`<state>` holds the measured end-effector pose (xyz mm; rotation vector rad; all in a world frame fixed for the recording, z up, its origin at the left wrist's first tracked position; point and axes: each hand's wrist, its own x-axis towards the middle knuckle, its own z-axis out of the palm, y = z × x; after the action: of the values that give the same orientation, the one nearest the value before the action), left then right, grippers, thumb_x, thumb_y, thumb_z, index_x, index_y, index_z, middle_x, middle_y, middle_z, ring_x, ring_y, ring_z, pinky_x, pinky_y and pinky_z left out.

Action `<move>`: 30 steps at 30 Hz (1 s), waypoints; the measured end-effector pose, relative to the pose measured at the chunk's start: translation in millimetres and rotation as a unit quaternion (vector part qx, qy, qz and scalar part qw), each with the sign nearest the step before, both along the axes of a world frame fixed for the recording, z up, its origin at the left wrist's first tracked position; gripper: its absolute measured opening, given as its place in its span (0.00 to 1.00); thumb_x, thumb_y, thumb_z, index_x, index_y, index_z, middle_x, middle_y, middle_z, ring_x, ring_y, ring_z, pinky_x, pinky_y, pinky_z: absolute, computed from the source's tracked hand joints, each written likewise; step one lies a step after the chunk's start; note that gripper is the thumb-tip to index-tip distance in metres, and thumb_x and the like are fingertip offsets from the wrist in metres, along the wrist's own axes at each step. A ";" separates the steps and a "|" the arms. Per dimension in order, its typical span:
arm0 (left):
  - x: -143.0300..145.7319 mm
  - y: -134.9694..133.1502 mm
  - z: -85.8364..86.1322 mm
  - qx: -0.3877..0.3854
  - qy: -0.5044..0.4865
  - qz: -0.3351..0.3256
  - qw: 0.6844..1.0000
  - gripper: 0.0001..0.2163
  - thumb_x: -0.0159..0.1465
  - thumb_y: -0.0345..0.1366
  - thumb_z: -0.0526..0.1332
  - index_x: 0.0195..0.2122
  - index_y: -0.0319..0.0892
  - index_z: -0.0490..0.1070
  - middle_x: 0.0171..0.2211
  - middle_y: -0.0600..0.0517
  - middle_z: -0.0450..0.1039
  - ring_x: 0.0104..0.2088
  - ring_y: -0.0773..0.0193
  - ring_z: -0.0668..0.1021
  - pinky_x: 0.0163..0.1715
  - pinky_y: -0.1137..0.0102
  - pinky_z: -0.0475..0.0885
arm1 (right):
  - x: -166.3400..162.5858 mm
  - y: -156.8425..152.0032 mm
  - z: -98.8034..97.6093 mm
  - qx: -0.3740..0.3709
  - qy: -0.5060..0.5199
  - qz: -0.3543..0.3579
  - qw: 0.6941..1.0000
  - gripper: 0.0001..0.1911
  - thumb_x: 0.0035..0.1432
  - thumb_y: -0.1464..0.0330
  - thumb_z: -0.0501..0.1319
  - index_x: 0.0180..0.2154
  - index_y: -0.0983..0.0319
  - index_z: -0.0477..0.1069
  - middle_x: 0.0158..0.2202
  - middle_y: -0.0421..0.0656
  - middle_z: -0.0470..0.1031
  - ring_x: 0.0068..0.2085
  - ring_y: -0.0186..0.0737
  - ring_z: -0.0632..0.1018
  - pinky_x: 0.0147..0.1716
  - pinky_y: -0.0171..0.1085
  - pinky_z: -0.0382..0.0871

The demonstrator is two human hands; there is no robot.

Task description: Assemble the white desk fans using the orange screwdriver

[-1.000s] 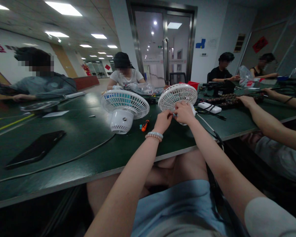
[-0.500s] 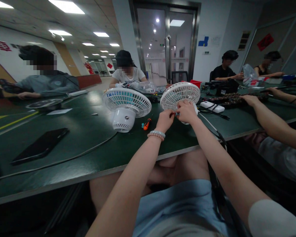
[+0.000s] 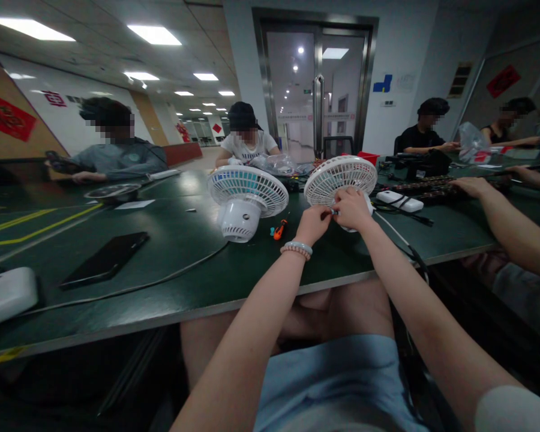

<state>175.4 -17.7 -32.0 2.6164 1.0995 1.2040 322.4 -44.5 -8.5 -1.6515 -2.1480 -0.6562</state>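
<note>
Two white desk fans are on the green table. My right hand point(image 3: 354, 209) is closed over the back housing of the right fan point(image 3: 339, 175), its fingers curled under the grille. Close beside it, my left hand point(image 3: 314, 224) pinches at the same housing. A small bluish-grey piece point(image 3: 334, 212) shows between the fingertips of both hands, too small to name. The left fan point(image 3: 240, 219) rests with its grille tilted away and its vented housing towards me. Between the fans lies an orange-and-black screwdriver point(image 3: 279, 230) with a small turquoise bit beside it.
A black phone point(image 3: 105, 258) and a white box point(image 3: 9, 295) lie on the table point(image 3: 171, 300) at left, near a cable. Right of the fans is a white power adapter point(image 3: 399, 201) with a black cord. A co-worker's arms point(image 3: 506, 216) reach in from the right. Other people sit across.
The view has swung a little to the left, so the white box shows more at the left edge. Both hands stay at the right fan with almost no change in grip.
</note>
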 end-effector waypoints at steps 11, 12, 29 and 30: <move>-2.9 -4.5 -9.0 -0.045 -0.003 -0.040 0.998 0.09 0.54 0.29 0.59 0.38 0.39 0.68 0.35 0.49 0.73 0.34 0.65 0.74 0.37 0.71 0.70 | -0.9 -2.0 -5.0 0.009 0.000 -0.003 1.000 0.13 0.51 0.62 0.56 0.34 0.57 0.77 0.45 0.46 0.67 0.48 0.50 0.60 0.43 0.46 0.51; -2.7 -4.7 -9.5 -0.050 -0.003 -0.040 0.998 0.10 0.54 0.29 0.59 0.38 0.39 0.67 0.35 0.49 0.73 0.34 0.65 0.74 0.37 0.71 0.70 | -1.4 -2.1 -4.9 0.008 0.001 -0.004 1.000 0.13 0.51 0.62 0.56 0.34 0.57 0.77 0.45 0.46 0.67 0.48 0.50 0.60 0.43 0.46 0.51; -7.3 -9.7 -6.4 -0.053 0.030 -0.050 0.997 0.12 0.52 0.26 0.56 0.39 0.40 0.63 0.38 0.47 0.70 0.38 0.63 0.73 0.40 0.69 0.68 | -3.9 -2.0 -1.5 -0.002 -0.004 0.004 1.000 0.13 0.51 0.62 0.56 0.34 0.58 0.77 0.45 0.47 0.67 0.48 0.50 0.61 0.42 0.46 0.52; -7.7 -11.8 -5.0 -0.051 0.039 -0.041 0.997 0.13 0.52 0.26 0.56 0.40 0.40 0.62 0.39 0.47 0.70 0.38 0.63 0.73 0.39 0.69 0.68 | -4.1 -2.1 -1.3 -0.001 -0.004 0.005 1.000 0.13 0.52 0.62 0.56 0.34 0.58 0.77 0.45 0.47 0.67 0.48 0.50 0.61 0.43 0.46 0.52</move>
<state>167.7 -29.5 -36.9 2.6239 1.0249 1.0098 318.3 -46.6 -9.8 -1.6419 -2.1614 -0.6596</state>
